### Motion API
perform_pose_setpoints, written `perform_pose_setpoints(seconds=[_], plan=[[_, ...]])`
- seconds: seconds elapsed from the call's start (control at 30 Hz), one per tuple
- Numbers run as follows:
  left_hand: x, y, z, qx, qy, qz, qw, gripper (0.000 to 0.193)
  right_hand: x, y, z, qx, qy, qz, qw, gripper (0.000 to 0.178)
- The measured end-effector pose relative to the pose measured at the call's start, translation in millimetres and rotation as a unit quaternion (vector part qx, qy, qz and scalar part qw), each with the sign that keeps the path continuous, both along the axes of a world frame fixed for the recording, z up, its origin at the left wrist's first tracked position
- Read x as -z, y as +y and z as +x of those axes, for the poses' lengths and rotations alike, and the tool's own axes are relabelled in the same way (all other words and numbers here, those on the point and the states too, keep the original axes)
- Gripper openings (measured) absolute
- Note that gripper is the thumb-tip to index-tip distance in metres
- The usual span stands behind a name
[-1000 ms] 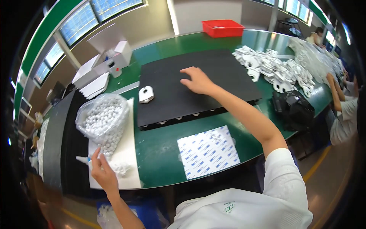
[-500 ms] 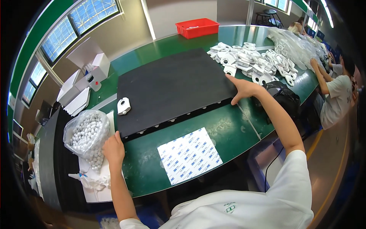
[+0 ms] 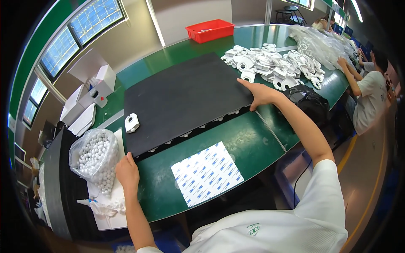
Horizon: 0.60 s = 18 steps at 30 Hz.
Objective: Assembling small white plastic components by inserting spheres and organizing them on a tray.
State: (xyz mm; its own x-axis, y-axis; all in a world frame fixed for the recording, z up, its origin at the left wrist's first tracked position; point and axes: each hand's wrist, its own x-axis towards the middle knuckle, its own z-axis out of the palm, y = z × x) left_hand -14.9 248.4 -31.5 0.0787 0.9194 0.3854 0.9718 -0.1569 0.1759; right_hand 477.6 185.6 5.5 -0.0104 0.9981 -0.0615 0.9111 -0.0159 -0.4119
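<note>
A large flat black sheet (image 3: 185, 99) lies across the green table, with several small whitish pieces showing under its near edge. My left hand (image 3: 127, 170) is closed at the sheet's near left corner, thumb along the edge. At the near right corner, my right hand (image 3: 259, 93) grips the sheet between thumb and fingers. One white rounded part with a hole (image 3: 131, 123) rests on top, toward the left edge. Between my arms, in front of the sheet, lies a white square of backing paper (image 3: 207, 173) with blue print.
Left of my left hand stands a clear bag of white balls (image 3: 95, 149). Many white parts (image 3: 274, 67) are heaped at the far right, before clear plastic bags (image 3: 322, 44). A red bin (image 3: 210, 31) stands at the back. Another person (image 3: 369, 92) works at right, near a black bag (image 3: 308, 103).
The whole view has turned slightly, moving most things a little leftward. Both hands keep the same places at the corners of the black sheet.
</note>
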Motion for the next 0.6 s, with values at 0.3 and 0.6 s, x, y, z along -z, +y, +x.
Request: perform_pose_setpoints(seconds=[0.3, 0.6], plan=[[3, -1, -1, 0.001, 0.004, -0.007, 1.0, 0.044, 0, 1, -2, 0.004, -0.009, -0.052, 0.999, 0.119], [2, 10, -33, 0.053, -0.09, 0.161, 0.982, 0.034, -57, 2, 69, 0.11, -0.032, 0.0, 0.993, 0.092]])
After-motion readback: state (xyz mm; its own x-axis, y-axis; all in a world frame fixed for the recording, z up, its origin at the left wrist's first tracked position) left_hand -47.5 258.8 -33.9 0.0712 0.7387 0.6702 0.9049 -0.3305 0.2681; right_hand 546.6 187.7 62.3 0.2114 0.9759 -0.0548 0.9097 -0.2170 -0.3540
